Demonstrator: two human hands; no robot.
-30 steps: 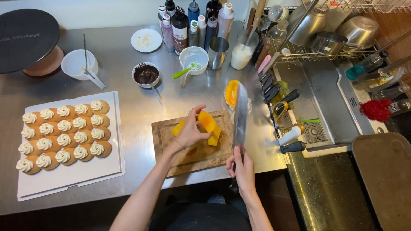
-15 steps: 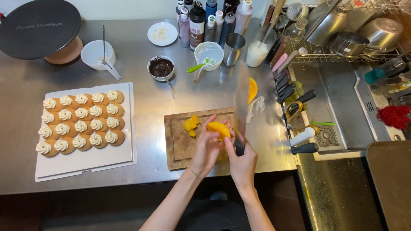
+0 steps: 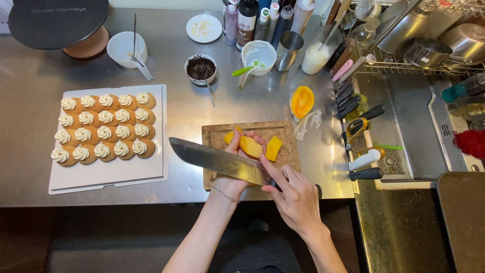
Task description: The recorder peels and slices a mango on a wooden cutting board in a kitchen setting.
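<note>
— Head view: what do the hands grip?
— Left hand (image 3: 241, 161) pinches a mango piece (image 3: 250, 145) over the cutting board (image 3: 214, 136); right hand (image 3: 295, 197) clasps the knife (image 3: 217, 161), blade pointing left.

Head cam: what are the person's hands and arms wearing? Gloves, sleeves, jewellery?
No gloves and no sleeves in view: both forearms are bare up to the frame edge. The left hand has a thin bead-like chain bracelet at the wrist. The right hand shows no ring, watch or band.
</note>
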